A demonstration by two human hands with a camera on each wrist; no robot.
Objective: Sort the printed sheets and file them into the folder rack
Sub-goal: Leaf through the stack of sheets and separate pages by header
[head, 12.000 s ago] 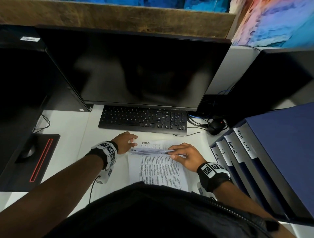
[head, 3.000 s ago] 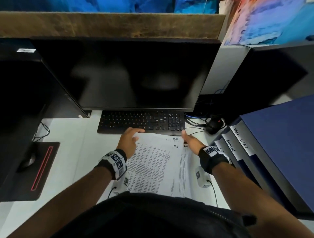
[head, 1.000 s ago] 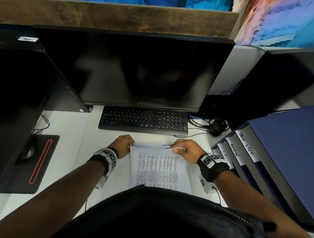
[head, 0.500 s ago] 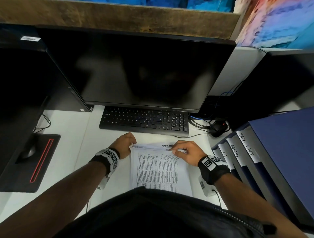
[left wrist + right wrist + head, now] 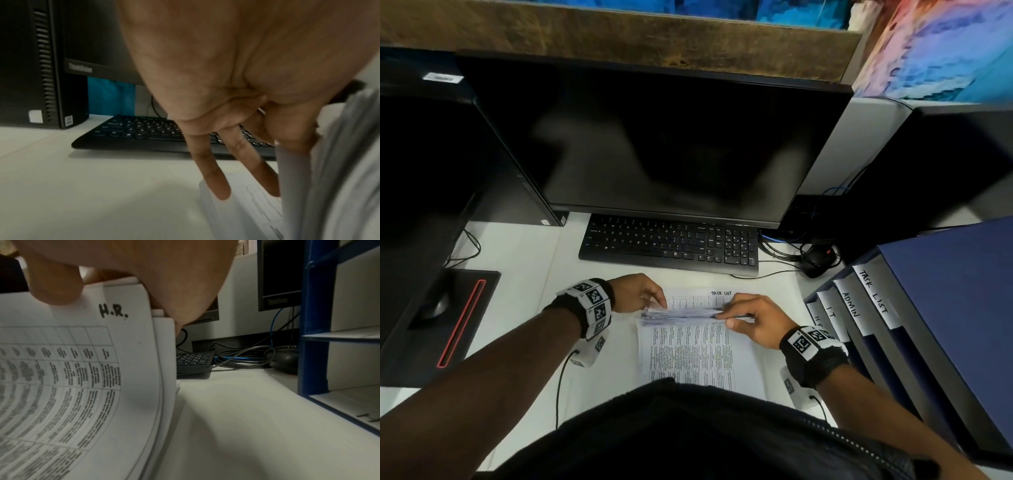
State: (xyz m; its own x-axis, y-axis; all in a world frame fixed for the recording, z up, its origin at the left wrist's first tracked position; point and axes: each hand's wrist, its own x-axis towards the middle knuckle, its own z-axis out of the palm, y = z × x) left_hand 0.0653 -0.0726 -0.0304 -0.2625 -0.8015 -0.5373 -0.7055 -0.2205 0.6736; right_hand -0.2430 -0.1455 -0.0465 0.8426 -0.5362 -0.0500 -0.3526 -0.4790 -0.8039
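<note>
mouse pad [image 5: 438, 322]: far left on the white desk [image 5: 517, 260], black with a red stripe, a mouse on it.
pc tower [image 5: 26, 65]: left of the monitor, standing on the desk.
left hand [image 5: 635, 293]: at the left far corner of the printed sheets [image 5: 688, 346]; thumb and forefinger pinch the lifted page edges, the other fingers [image 5: 211, 172] point straight down toward the flat sheet below.
printed sheets: stack lies on the desk near the person, between both hands and just near of the keyboard. far ends of the upper pages are lifted and bent back; a sheet marked "task list" lies flat beneath at the far side. right wrist view shows the lifted top sheet marked "h.r." [image 5: 113, 311].
monitor [image 5: 664, 144]: dark, beyond the keyboard [image 5: 671, 245].
right hand [image 5: 751, 318]: at the right far corner of the stack, thumb on top and fingers curled behind, gripping the lifted pages.
cables [image 5: 780, 248]: tangled with a dark mouse right of the keyboard.
folder rack [image 5: 914, 325]: blue, right of the sheets, apart from them; slots labelled it, admin, task list, nearest label partly hidden.
</note>
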